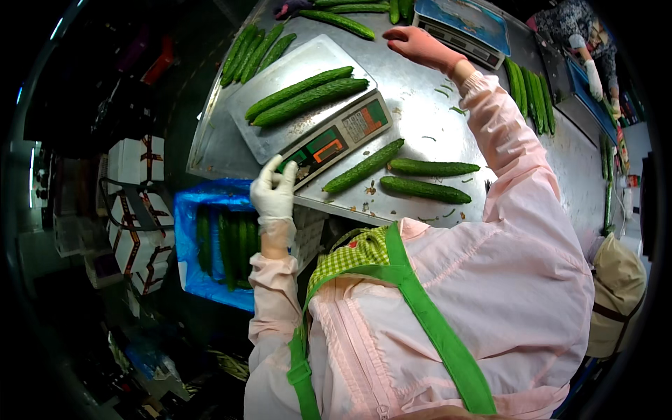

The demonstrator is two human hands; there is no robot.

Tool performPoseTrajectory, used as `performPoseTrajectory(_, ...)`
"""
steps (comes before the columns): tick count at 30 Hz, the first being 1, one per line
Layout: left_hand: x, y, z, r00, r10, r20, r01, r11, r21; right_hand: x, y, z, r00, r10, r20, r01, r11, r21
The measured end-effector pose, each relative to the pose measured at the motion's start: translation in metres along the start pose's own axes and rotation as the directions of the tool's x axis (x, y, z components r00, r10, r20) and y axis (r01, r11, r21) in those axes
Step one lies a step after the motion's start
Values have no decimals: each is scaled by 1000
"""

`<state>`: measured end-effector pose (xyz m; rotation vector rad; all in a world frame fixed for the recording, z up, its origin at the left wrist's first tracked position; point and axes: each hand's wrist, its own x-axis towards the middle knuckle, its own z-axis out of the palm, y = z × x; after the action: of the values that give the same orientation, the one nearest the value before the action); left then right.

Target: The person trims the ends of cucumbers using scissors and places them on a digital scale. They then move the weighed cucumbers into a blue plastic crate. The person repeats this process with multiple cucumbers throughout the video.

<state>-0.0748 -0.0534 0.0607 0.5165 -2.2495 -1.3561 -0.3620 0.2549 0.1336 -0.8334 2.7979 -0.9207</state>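
Observation:
My left hand [274,191], in a white glove, is at the near-left corner of a digital weighing scale [344,139]. Its thumb and fingers are apart and touch or almost touch the front panel. Two cucumbers [310,97] lie side by side on the scale's metal pan [252,123]. My right hand [425,50], gloved in salmon pink, reaches over the far part of the table beside another cucumber [338,23]. There is a small gap between thumb and fingers, with nothing seen in it. Three loose cucumbers [425,189] rest in front of the scale.
A blue-lined crate [210,291] of cucumbers stands left of the metal table [409,118]. More cucumbers lie at its far left [257,52] and right [530,97]. A second scale [462,26] sits beyond my right hand. Another person's gloved hand [593,79] shows at right; taped white boxes [139,231] are at left.

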Motion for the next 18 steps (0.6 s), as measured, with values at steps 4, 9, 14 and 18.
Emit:
performPoseTrajectory(4, 52, -10, -16, 955, 282, -94, -264, 950, 168, -66, 20, 6, 994, 105, 19, -106, 994, 42)
performPoseTrajectory(9, 114, 23, -22, 873, 474, 117, -477, 778, 409, -180, 35, 16, 939, 345, 16, -345, 935, 85)
performPoseTrajectory(14, 171, 25, -7, 853, 267, 448, -482, 733, 480, -255, 42, 37, 862, 499, -95, -487, 864, 127)
performPoseTrajectory(18, 234, -27, 18, 743, 135, 655, -500, 763, 409, -311, 45, 35, 826, 514, -231, -556, 811, -184)
